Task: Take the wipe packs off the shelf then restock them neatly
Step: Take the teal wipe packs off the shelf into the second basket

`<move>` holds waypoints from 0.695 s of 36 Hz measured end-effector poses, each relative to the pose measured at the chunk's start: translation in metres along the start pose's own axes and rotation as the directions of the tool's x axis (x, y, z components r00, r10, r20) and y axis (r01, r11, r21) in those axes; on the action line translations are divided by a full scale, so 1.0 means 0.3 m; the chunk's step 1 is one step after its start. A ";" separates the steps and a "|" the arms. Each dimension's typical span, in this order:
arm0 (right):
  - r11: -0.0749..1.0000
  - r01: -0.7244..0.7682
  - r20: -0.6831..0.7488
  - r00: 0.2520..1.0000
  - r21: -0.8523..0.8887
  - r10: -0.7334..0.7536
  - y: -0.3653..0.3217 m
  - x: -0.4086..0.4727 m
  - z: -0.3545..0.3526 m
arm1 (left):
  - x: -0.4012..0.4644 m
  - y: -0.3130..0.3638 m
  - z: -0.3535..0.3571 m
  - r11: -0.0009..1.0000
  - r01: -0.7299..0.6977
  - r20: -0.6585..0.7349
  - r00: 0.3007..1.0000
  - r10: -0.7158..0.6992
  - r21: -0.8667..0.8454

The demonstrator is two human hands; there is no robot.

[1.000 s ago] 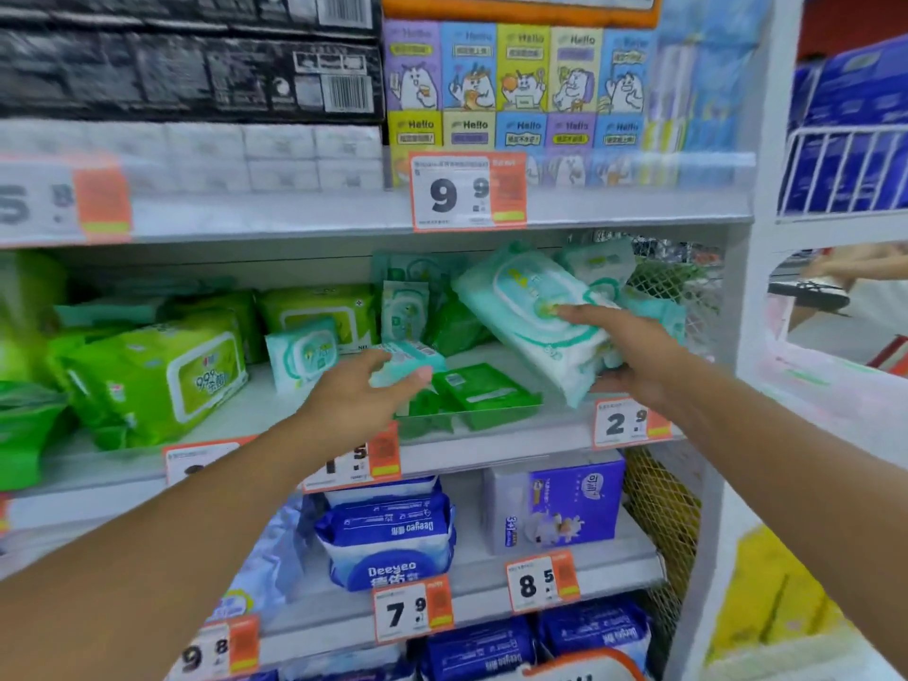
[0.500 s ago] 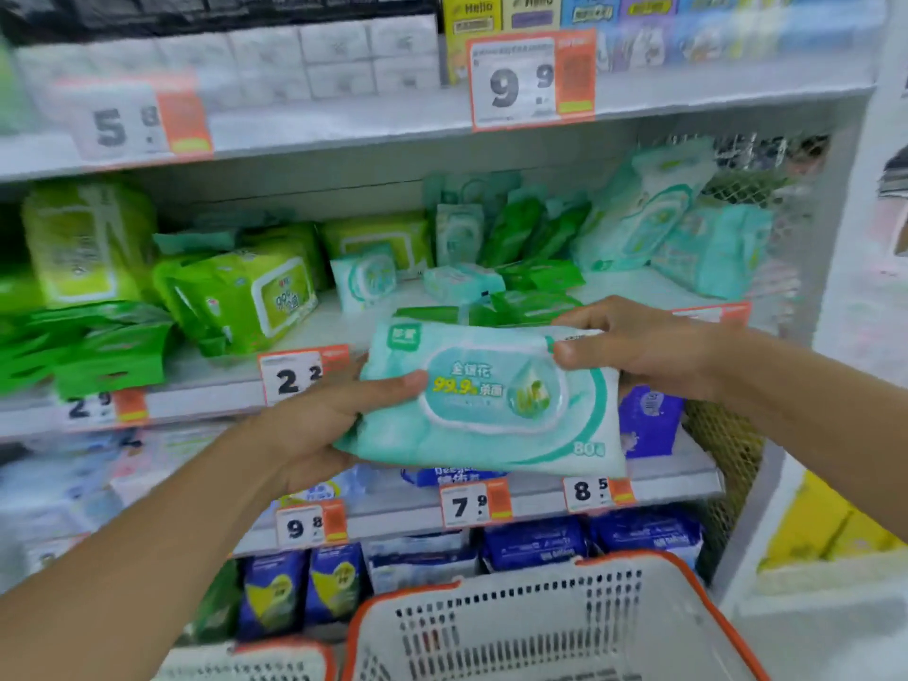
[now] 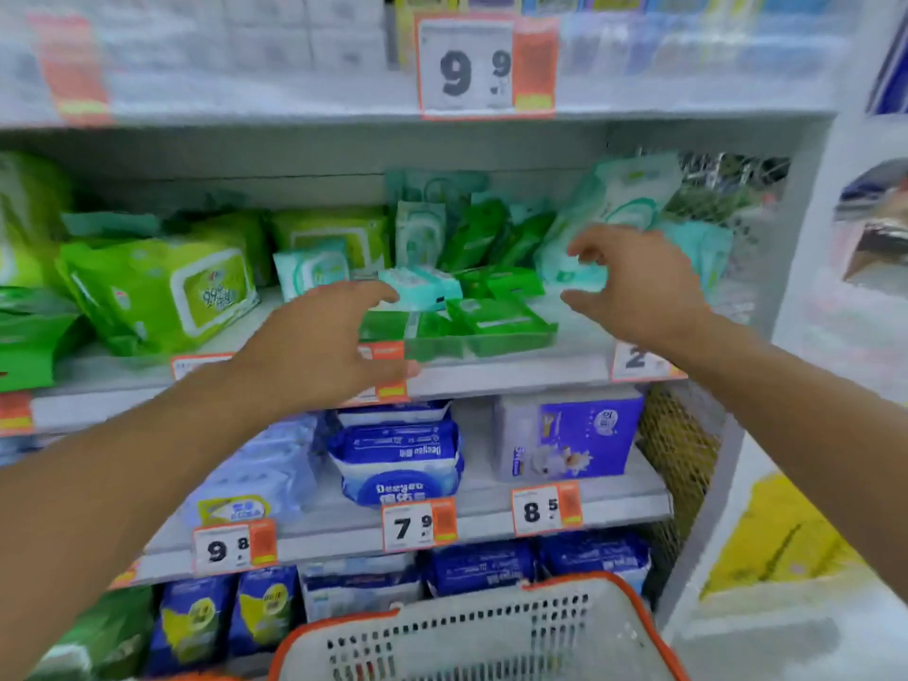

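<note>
Both hands are raised in front of the middle shelf (image 3: 516, 373) and hold nothing. My left hand (image 3: 319, 346) has spread, loosely curled fingers just in front of the flat dark green wipe packs (image 3: 491, 324) and a small teal pack (image 3: 422, 285). My right hand (image 3: 638, 282) reaches with spread fingers toward a large pale teal wipe pack (image 3: 614, 208) leaning at the shelf's right end, close to it. Big lime green packs (image 3: 162, 292) lie further left on the same shelf.
A white basket with an orange rim (image 3: 471, 636) sits below my arms. Blue packs (image 3: 398, 459) and a purple box (image 3: 570, 435) fill the lower shelf. Wire mesh (image 3: 678, 459) closes the shelf's right side. Price tags line the shelf edges.
The large teal pack that both hands held half a second ago is gone from them. Both hands have risen back to the shelf, empty, and the view tilted up.
</note>
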State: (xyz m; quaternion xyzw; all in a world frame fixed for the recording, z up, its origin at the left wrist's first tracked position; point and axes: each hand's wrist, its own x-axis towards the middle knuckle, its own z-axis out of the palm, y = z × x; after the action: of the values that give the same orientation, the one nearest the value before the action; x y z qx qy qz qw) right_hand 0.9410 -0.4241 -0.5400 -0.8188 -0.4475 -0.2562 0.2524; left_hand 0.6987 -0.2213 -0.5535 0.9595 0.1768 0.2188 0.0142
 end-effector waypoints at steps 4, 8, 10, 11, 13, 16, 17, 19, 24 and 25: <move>0.909 0.009 0.125 0.991 -0.417 0.048 0.110 0.205 0.028 | 0.149 0.027 0.055 0.976 -0.025 0.358 0.932 -0.056 0.217; 0.865 0.030 0.100 0.995 -0.502 0.024 0.199 0.347 0.068 | 0.229 0.035 0.134 0.978 -0.063 0.515 0.856 -0.050 0.200; 0.861 0.006 0.069 0.997 -0.509 0.033 0.204 0.416 0.064 | 0.247 0.027 0.150 0.969 -0.100 0.528 0.848 -0.035 0.226; 0.850 0.013 0.095 0.994 -0.526 0.044 0.201 0.446 0.059 | 0.251 0.021 0.153 0.968 -0.110 0.524 0.851 -0.025 0.225; 0.803 0.067 0.181 0.982 -0.592 0.051 0.180 0.480 0.054 | 0.245 0.009 0.157 0.969 -0.114 0.514 0.858 -0.015 0.218; 0.777 0.139 0.286 0.957 -0.614 0.055 0.162 0.486 0.085 | 0.247 0.006 0.162 0.973 -0.107 0.522 0.853 -0.016 0.205; 0.784 0.142 0.314 0.947 -0.604 0.070 0.157 0.485 0.091 | 0.250 0.003 0.163 0.972 -0.108 0.524 0.852 -0.017 0.207; 0.791 0.163 0.363 0.928 -0.590 0.080 0.152 0.481 0.091 | 0.251 -0.001 0.165 0.974 -0.105 0.524 0.852 -0.016 0.201; 0.694 0.401 0.390 0.902 -0.598 -0.185 0.169 0.397 0.060 | 0.244 0.009 0.161 0.977 -0.085 0.525 0.851 -0.032 0.197; 0.674 0.418 0.374 0.901 -0.610 -0.220 0.171 0.370 0.050 | 0.244 0.012 0.159 0.978 -0.079 0.525 0.850 -0.034 0.193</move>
State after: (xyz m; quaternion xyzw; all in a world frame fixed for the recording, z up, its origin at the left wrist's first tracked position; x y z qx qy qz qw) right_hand 1.0400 -0.3717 -0.4889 -0.7883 -0.4904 -0.3277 -0.1752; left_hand 0.7819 -0.1970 -0.5657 0.9808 0.1767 -0.0713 -0.0406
